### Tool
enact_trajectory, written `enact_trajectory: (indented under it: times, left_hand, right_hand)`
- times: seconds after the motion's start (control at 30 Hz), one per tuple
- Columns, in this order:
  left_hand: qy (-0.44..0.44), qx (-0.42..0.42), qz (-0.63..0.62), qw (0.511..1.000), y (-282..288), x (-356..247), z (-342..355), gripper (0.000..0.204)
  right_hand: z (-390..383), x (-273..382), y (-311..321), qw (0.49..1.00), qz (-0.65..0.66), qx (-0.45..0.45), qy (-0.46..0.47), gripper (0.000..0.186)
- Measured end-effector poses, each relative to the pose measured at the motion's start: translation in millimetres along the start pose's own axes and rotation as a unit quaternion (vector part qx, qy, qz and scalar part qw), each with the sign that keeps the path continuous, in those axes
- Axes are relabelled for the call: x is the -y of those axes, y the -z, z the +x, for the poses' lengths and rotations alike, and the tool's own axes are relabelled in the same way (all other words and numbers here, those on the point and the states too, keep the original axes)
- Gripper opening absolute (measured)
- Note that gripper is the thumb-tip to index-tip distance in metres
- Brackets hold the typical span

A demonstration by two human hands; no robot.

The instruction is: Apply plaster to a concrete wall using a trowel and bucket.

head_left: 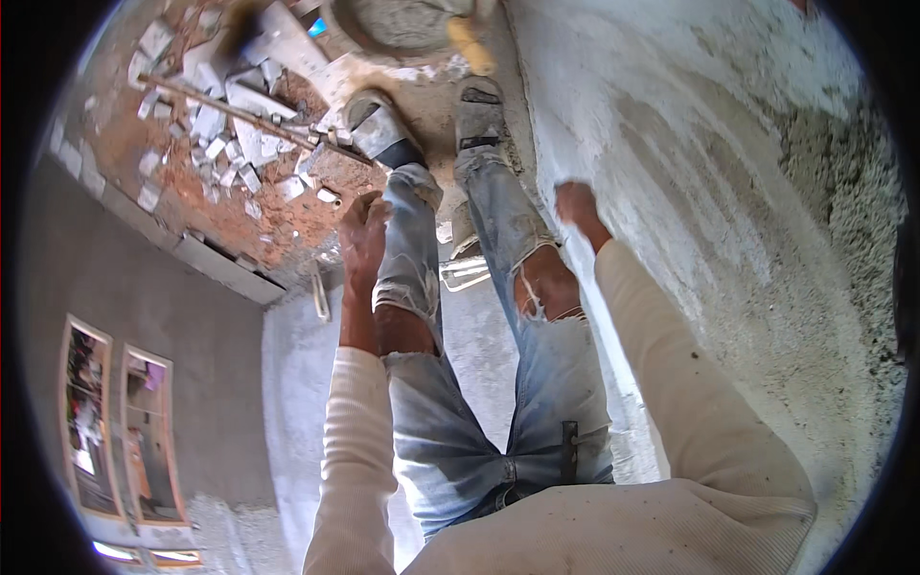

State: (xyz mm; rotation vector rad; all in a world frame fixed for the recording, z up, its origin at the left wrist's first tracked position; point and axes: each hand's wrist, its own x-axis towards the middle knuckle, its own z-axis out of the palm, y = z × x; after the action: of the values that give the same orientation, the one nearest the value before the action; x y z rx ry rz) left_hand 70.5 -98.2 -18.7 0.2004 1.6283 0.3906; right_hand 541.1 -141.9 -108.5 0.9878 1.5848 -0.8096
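Left hand (364,228) hangs half-curled and looks empty, right hand (577,204) is too blurry to tell its grip, so they'd best avoid scraping it on the rough wall (709,240) at frame right.

From where I stand, the floor (196,226) is reddish dirt strewn with broken pale chunks (209,123), a long thin stick (254,120) lying across them. Further along sit a round, grey-filled basin (349,40) and 2 dusty sandals (379,131), worn, near it.
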Motion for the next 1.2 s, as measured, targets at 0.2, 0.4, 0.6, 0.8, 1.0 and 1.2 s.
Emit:
enact_trajectory:
  times: [0.2,0.4,0.6,0.8,1.0,1.2]
  left_hand:
    - [0.046,0.012,0.16,0.986,-1.0,-10.7,16.0,0.038]
    - [0.032,0.037,0.205,0.978,-44.5,-63.3,33.7,0.041]
    - [0.058,0.085,0.275,0.956,-84.5,-52.3,60.1,0.044]
    - [0.061,0.093,0.332,0.937,-64.0,-35.3,81.2,0.045]
    - [0.084,0.091,0.321,0.939,-62.2,-16.3,78.6,0.044]
    - [0.074,0.066,0.309,0.946,-48.0,-28.0,75.1,0.04]
  right_hand:
    - [-102.4,162.6,-153.2,0.512,0.793,0.106,-0.312,0.031]
    - [-55.9,251.9,-204.7,0.32,0.846,0.241,-0.35,0.064]
    - [3.6,328.8,-300.1,0.248,0.837,0.111,-0.475,0.057]
    - [-32.0,377.4,-208.4,0.49,0.763,-0.177,-0.382,0.048]
    - [8.9,326.9,-155.6,0.56,0.738,-0.119,-0.357,0.058]
    - [58.9,364.6,-132.3,0.257,0.925,-0.074,-0.271,0.053]
